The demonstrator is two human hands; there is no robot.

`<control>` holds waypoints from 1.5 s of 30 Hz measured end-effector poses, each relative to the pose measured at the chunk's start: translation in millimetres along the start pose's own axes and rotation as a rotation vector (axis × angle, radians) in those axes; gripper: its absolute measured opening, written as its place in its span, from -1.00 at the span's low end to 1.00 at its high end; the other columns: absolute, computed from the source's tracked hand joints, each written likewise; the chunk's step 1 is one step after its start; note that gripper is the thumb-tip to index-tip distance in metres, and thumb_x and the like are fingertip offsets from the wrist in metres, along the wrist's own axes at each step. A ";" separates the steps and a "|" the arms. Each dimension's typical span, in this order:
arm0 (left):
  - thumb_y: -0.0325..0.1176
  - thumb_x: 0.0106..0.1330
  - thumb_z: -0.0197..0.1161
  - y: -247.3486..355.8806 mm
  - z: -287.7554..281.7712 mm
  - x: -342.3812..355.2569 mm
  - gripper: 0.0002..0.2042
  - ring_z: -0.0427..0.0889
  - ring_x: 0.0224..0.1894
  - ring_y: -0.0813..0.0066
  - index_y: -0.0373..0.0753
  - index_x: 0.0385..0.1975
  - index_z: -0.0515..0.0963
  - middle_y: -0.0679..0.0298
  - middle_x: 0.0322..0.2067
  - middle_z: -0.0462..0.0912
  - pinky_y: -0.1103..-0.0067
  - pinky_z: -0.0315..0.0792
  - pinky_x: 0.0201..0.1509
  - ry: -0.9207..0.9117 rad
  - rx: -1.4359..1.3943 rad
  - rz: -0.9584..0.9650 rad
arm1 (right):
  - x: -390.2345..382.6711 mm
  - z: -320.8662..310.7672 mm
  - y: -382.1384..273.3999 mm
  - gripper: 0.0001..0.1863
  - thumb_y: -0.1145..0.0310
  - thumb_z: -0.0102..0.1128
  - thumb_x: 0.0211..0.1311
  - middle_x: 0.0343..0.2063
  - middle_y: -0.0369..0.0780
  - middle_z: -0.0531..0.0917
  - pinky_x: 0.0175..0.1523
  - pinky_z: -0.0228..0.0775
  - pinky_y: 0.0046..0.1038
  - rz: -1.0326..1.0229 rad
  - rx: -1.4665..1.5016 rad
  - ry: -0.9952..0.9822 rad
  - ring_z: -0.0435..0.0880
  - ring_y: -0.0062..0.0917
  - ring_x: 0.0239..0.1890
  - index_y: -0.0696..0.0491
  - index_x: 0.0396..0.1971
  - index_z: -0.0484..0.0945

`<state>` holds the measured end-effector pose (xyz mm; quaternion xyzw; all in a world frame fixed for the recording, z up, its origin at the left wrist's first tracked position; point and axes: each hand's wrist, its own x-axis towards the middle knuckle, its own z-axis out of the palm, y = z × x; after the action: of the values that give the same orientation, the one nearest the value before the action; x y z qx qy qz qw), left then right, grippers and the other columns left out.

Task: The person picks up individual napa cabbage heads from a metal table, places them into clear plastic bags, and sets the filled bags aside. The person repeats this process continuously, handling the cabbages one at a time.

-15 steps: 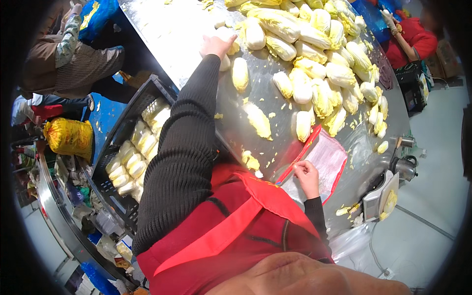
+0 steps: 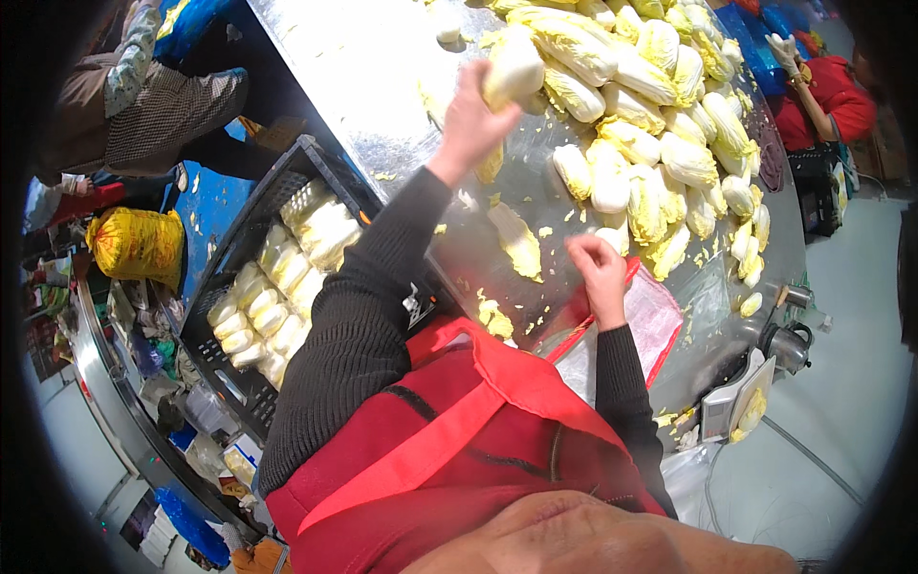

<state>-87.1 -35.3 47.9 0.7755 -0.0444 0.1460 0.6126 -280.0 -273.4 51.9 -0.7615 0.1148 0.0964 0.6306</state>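
My left hand point(image 2: 470, 129) is wrapped around a small napa cabbage point(image 2: 514, 69), raised over the metal table beside the heap. The cabbage is pale with a yellowish leafy end. My right hand point(image 2: 601, 277) is closed, its fingers curled together, above a clear plastic bag point(image 2: 660, 316) with red edges. Whether anything is inside those fingers, I cannot make out. Just beyond that hand lies another napa cabbage point(image 2: 614, 236), partly hidden by it. A big heap of napa cabbages point(image 2: 612, 177) spreads over the far right of the table.
Loose leaves point(image 2: 516, 239) lie on the metal table point(image 2: 459, 258). To the left, a black crate point(image 2: 215, 359) holds bagged cabbages point(image 2: 253, 325). A scale point(image 2: 732, 402) and a metal kettle point(image 2: 790, 346) stand at right. Co-workers point(image 2: 832, 100) are at the far right and left.
My left hand has come up and right, now with a cabbage in its grip. My right hand has moved up from the red-edged bag toward the heap. The view has shifted slightly.
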 end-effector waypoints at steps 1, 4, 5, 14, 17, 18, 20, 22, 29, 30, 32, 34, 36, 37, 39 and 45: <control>-0.25 0.08 0.42 26.6 -1.7 -21.7 -0.31 0.57 0.07 0.22 -0.30 0.22 0.27 0.00 0.02 0.54 0.42 0.43 0.16 -0.193 -0.031 -0.084 | 10.1 5.7 2.1 -0.62 0.36 0.32 0.24 -0.12 -0.29 0.60 0.03 0.40 -0.53 -0.013 0.168 -0.021 0.56 -0.62 -0.09 0.13 0.01 0.47; -0.17 0.13 0.42 44.9 9.6 -69.6 -0.39 0.50 0.19 0.15 -0.28 0.16 0.41 -0.08 0.11 0.49 0.40 0.39 0.23 -0.683 0.042 0.044 | 35.7 29.8 0.1 -0.21 0.16 0.33 0.25 0.23 -0.24 0.39 0.29 0.29 -0.35 -0.064 0.661 -0.094 0.41 -0.45 0.24 0.07 0.38 0.14; -0.20 0.16 0.40 36.7 8.2 -68.9 -0.44 0.50 0.20 0.17 -0.26 0.15 0.44 -0.04 0.12 0.51 0.41 0.39 0.25 -0.714 0.039 0.257 | 34.6 30.7 -2.5 -0.24 0.17 0.30 0.28 0.22 -0.24 0.41 0.30 0.29 -0.34 -0.018 0.695 -0.046 0.43 -0.44 0.23 0.08 0.38 0.15; -0.62 -0.01 0.38 -105.5 -42.0 150.7 -0.16 0.10 0.48 0.22 0.20 0.33 0.29 0.42 0.41 0.22 0.14 0.12 0.45 -0.319 1.330 0.407 | -39.9 -23.7 30.1 -0.12 -0.25 0.17 0.22 -0.41 -0.16 0.61 -0.14 0.55 -0.33 0.205 0.711 0.111 0.65 -0.37 -0.33 0.18 0.27 0.26; -0.48 0.01 0.45 -128.7 -38.2 177.2 -0.17 0.18 0.45 0.28 0.20 0.34 0.27 0.40 0.35 0.32 0.02 0.08 0.44 -0.381 1.431 0.586 | -50.6 -23.2 36.2 -0.12 -0.26 0.19 0.20 -0.42 -0.16 0.62 -0.17 0.56 -0.36 0.259 0.733 0.135 0.66 -0.37 -0.35 0.19 0.25 0.28; -0.30 0.13 0.34 -154.0 -32.5 186.5 -0.34 0.26 0.36 0.20 0.08 0.31 0.32 0.29 0.31 0.35 0.08 0.16 0.39 -0.332 0.933 0.442 | -50.7 -19.7 40.7 -0.11 -0.26 0.19 0.20 -0.43 -0.16 0.62 -0.16 0.56 -0.36 0.270 0.733 0.131 0.66 -0.37 -0.34 0.19 0.25 0.27; -0.16 0.22 0.27 -194.7 -23.6 195.7 -0.43 0.36 0.27 0.16 -0.02 0.28 0.37 0.19 0.23 0.43 0.13 0.22 0.34 -0.265 0.423 0.228 | -50.0 -13.9 42.9 -0.11 -0.26 0.19 0.20 -0.42 -0.15 0.62 -0.16 0.56 -0.35 0.296 0.713 0.106 0.67 -0.37 -0.33 0.19 0.26 0.27; -0.23 0.16 0.33 -151.1 -31.3 197.4 -0.40 0.41 0.26 0.20 0.02 0.26 0.37 0.22 0.16 0.50 0.11 0.20 0.36 -0.409 0.951 0.279 | -50.1 -6.7 38.5 -0.11 -0.25 0.19 0.21 -0.41 -0.15 0.62 -0.16 0.56 -0.35 0.324 0.689 0.083 0.67 -0.37 -0.33 0.19 0.26 0.26; -0.24 0.04 0.44 -30.5 -99.2 127.9 -0.54 0.64 -0.12 0.27 -0.15 -0.03 0.53 0.16 -0.26 0.66 0.35 0.46 0.07 -0.619 0.721 -0.047 | -52.4 -7.0 46.7 -0.20 -0.14 0.17 0.28 -0.37 -0.11 0.61 -0.12 0.58 -0.30 0.324 0.730 0.147 0.67 -0.38 -0.32 0.24 0.22 0.27; -0.24 0.04 0.45 -34.1 -106.7 112.3 -0.60 0.63 -0.11 0.28 -0.18 -0.11 0.57 0.17 -0.21 0.66 0.36 0.48 0.04 -0.671 0.727 0.044 | -52.2 -8.0 48.3 -0.21 -0.14 0.17 0.28 -0.37 -0.11 0.61 -0.12 0.58 -0.30 0.327 0.727 0.145 0.67 -0.38 -0.33 0.24 0.22 0.27; -0.09 -0.02 0.46 -2.0 -99.6 91.1 -0.51 0.43 0.27 0.27 -0.16 -0.07 0.63 0.14 0.05 0.59 0.29 0.28 0.36 -1.027 0.998 0.183 | -49.1 -2.7 41.6 -0.21 -0.14 0.18 0.27 -0.38 -0.10 0.62 -0.12 0.58 -0.31 0.338 0.714 0.120 0.68 -0.36 -0.32 0.23 0.22 0.28; -0.07 -0.07 0.47 -30.7 -106.5 72.0 -0.52 0.21 0.42 0.18 -0.17 -0.13 0.66 0.13 0.19 0.47 0.15 0.00 0.51 -0.982 0.925 0.471 | -46.2 1.3 36.8 -0.21 -0.14 0.19 0.27 -0.39 -0.10 0.63 -0.13 0.57 -0.32 0.332 0.703 0.082 0.68 -0.35 -0.32 0.23 0.22 0.29; -0.07 -0.07 0.47 -22.1 -104.4 68.8 -0.53 0.11 0.46 0.16 -0.16 -0.15 0.66 0.15 0.25 0.41 0.09 -0.14 0.54 -1.075 0.946 0.514 | -46.8 5.9 33.9 -0.22 -0.13 0.21 0.26 -0.38 -0.09 0.63 -0.13 0.57 -0.32 0.324 0.707 0.055 0.68 -0.35 -0.31 0.22 0.22 0.29; -0.07 -0.08 0.49 -22.8 -102.7 67.9 -0.47 0.21 0.41 0.13 -0.14 -0.07 0.62 0.06 0.22 0.43 0.18 -0.06 0.53 -1.136 0.977 0.518 | -47.9 8.1 33.9 -0.22 -0.12 0.21 0.26 -0.37 -0.08 0.63 -0.13 0.57 -0.32 0.319 0.711 0.045 0.68 -0.35 -0.31 0.22 0.22 0.29; -0.08 -0.08 0.50 -9.4 -95.6 69.4 -0.40 0.30 0.34 0.07 -0.16 0.01 0.56 -0.02 0.22 0.42 0.22 0.10 0.45 -1.206 0.987 0.209 | -53.8 12.5 31.5 -0.24 -0.09 0.23 0.26 -0.34 -0.08 0.64 -0.13 0.57 -0.34 0.304 0.721 0.043 0.68 -0.36 -0.30 0.21 0.21 0.30; -0.13 -0.07 0.51 -48.8 -95.4 34.5 -0.16 0.52 0.06 -0.05 -0.08 0.31 0.30 -0.11 0.06 0.47 0.26 0.45 0.10 -0.835 0.760 0.225 | -85.5 6.7 22.5 -0.25 -0.01 0.26 0.26 -0.29 -0.08 0.65 -0.14 0.58 -0.37 0.215 0.723 0.119 0.69 -0.37 -0.28 0.22 0.24 0.27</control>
<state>-58.6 72.3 31.5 0.9236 -0.3093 -0.1026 0.2021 -368.3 -266.2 54.5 -0.4778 0.2572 0.0709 0.8370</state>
